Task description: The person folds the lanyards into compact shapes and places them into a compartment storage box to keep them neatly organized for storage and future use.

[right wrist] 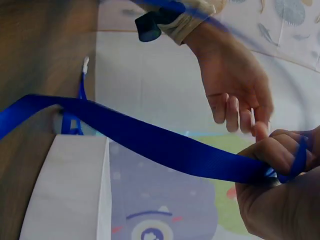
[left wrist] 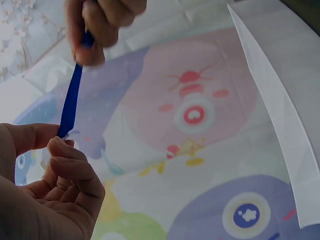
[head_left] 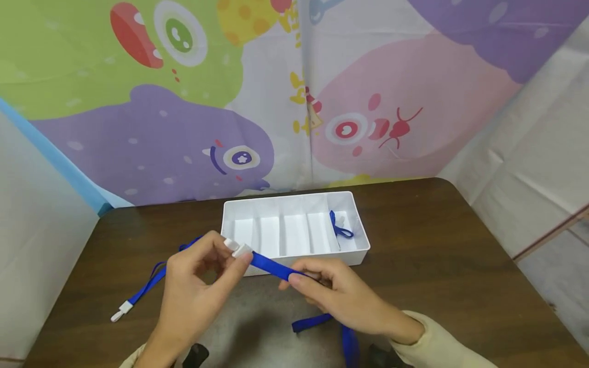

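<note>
A blue lanyard [head_left: 271, 265] is stretched between both hands in front of the white box. My left hand [head_left: 198, 286] pinches its white plastic clip [head_left: 241, 249] between thumb and fingers. With thumb and fingertips my right hand [head_left: 345, 296] grips the blue strap a short way along, and the rest of the strap hangs below it. In the right wrist view a broad length of strap [right wrist: 160, 150] runs from the right hand across to the left edge. The left wrist view shows the taut strap [left wrist: 71, 100] between the two hands.
A white box [head_left: 294, 260] with several compartments stands behind the hands; its rightmost compartment holds a small folded blue lanyard [head_left: 342, 231]. Another blue lanyard [head_left: 147, 286] with a white clip lies on the dark wooden table [head_left: 437, 245] at the left. A cartoon-printed sheet [head_left: 285, 143] hangs behind.
</note>
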`<state>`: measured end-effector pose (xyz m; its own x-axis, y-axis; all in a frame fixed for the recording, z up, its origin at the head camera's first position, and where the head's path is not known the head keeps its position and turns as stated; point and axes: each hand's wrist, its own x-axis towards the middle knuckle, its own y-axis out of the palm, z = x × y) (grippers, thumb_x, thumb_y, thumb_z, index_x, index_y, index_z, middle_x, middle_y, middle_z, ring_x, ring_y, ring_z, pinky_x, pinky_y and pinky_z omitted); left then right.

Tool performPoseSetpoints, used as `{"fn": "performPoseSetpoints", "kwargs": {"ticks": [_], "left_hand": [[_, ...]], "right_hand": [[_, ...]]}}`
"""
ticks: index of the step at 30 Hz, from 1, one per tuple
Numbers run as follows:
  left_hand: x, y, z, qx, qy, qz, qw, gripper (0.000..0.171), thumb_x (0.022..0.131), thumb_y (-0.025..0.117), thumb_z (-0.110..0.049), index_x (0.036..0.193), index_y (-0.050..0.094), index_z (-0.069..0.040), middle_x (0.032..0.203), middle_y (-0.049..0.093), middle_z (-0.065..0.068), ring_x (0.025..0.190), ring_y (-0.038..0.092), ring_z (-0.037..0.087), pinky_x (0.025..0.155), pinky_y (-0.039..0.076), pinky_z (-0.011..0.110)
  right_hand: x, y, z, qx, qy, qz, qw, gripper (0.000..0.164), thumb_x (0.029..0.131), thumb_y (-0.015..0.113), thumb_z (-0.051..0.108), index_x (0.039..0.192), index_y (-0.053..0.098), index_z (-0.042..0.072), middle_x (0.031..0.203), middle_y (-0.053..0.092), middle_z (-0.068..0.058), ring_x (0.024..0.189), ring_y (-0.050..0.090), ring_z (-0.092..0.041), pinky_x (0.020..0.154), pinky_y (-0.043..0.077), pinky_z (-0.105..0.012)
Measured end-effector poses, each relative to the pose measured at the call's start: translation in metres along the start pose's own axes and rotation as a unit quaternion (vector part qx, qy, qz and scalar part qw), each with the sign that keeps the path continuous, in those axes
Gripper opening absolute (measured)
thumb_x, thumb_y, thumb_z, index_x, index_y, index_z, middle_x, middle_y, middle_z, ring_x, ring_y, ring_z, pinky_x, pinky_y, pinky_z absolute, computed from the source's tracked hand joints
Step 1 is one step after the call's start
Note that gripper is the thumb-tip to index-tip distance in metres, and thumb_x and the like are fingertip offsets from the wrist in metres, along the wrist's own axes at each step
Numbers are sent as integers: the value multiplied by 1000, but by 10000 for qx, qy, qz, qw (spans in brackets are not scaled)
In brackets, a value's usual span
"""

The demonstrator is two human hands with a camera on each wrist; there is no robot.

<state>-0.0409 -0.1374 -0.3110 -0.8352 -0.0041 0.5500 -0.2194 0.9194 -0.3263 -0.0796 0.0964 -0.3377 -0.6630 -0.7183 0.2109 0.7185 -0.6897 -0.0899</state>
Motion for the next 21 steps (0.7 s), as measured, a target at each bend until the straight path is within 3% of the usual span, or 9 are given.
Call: {"fn": "performPoseSetpoints", "kwargs": {"ticks": [7, 12, 17, 21], "left_hand": [[4, -14, 2, 125, -376, -205, 9990, 22, 84, 76, 3, 80, 59, -10, 65, 57, -2, 53, 50, 10, 49, 45, 23], [6, -23, 1, 65, -472, -303, 9984, 19, 86, 74, 3, 81, 58, -7, 67, 56, 0, 53, 49, 12, 49, 44, 24], [8, -28, -1, 20, -468, -327, 9984, 17, 86, 72, 6, 83, 59, -5, 70, 59, 2, 56, 53, 13, 50, 45, 23], [9, -31, -2, 89, -480, -388, 9981, 16, 86, 72, 6, 84, 59, -3, 70, 61, 2, 56, 56, 13, 50, 46, 23]], "right_hand": [[-8, -15, 1, -300, 258, 143, 9991, 21, 106, 49, 13, 97, 68, 9, 61, 40, 2, 50, 35, -4, 39, 26, -25], [-11, -21, 2, -406, 67, 416, 9983, 28, 108, 41, 9, 101, 68, 9, 58, 38, -5, 51, 36, -8, 44, 30, -25], [-13, -22, 3, -144, 151, 463, 9987, 19, 109, 35, 9, 114, 53, 6, 57, 48, -9, 45, 40, -15, 42, 31, -25], [-14, -22, 4, 175, 50, 459, 9988, 10, 109, 32, 6, 112, 41, 3, 64, 60, -16, 41, 42, -22, 39, 33, -27]]}}
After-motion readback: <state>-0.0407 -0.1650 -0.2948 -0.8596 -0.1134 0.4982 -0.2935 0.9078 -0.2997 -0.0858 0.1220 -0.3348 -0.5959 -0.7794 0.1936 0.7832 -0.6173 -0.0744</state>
